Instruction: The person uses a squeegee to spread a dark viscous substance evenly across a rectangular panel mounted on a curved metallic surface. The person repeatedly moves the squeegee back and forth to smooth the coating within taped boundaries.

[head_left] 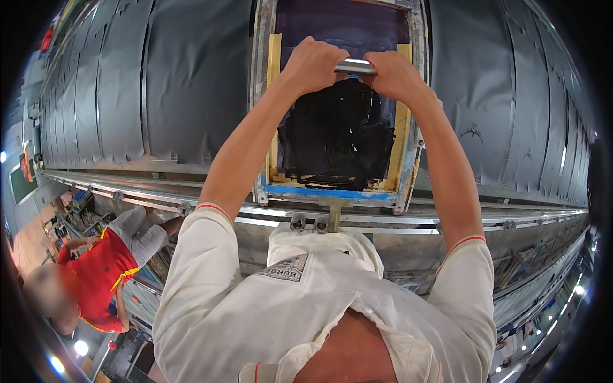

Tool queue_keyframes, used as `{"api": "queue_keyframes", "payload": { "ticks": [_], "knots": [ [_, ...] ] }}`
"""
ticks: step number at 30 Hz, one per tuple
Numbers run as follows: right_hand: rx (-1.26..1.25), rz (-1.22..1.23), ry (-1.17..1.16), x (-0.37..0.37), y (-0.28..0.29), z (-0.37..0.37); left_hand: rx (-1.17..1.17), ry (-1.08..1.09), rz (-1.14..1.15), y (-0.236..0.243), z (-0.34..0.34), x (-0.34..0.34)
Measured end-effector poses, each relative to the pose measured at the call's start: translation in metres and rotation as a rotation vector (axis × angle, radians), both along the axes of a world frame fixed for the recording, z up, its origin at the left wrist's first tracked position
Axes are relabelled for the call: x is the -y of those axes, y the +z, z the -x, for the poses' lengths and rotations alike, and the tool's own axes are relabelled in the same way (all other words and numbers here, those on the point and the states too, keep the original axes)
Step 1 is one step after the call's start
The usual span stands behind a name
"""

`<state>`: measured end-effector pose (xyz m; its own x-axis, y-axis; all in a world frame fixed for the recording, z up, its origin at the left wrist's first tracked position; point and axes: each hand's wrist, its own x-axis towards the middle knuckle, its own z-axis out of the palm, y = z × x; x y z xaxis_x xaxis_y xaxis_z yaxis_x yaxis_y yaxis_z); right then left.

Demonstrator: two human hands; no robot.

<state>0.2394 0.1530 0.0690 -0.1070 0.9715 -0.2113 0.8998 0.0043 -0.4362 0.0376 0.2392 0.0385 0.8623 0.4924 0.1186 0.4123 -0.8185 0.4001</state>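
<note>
My left hand (314,66) and my right hand (397,76) are closed on the two ends of a squeegee (355,66) with a shiny metal handle. They hold it across a screen-printing frame (261,57), toward its far half. Thick, glossy black ink (338,137) covers the mesh on the near side of the squeegee. Yellowish tape (401,131) lines the frame's inner sides, and blue tape (329,191) runs along its near end. The squeegee's blade is mostly hidden by my hands and the ink.
Dark sheets (198,83) lie along the long table on the left, and more dark sheets (476,83) on the right, some with small printed marks. A metal rail (128,187) runs along the near edge. Lower left, a person in a red shirt (108,271) stands nearby.
</note>
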Motion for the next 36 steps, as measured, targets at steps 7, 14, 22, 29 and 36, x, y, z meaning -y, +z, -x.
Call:
{"api": "queue_keyframes", "payload": {
  "ticks": [7,14,22,29,36],
  "knots": [
    [0.143,-0.079,0.166,0.094,-0.024,0.042,0.012,0.026,-0.023,-0.017,0.049,0.103],
    [0.004,-0.105,0.141,0.129,-0.02,0.054,0.057,-0.006,0.05,-0.007,0.067,0.134],
    [-0.002,0.133,-0.003,0.009,-0.015,0.017,-0.007,0.019,0.043,-0.012,0.02,0.016],
    [0.048,0.079,0.032,0.023,-0.021,0.019,0.061,0.037,-0.003,-0.019,0.02,0.035],
    [-0.131,0.022,0.09,0.146,-0.004,0.054,0.12,0.069,0.057,-0.008,0.073,0.16]
  ]
}}
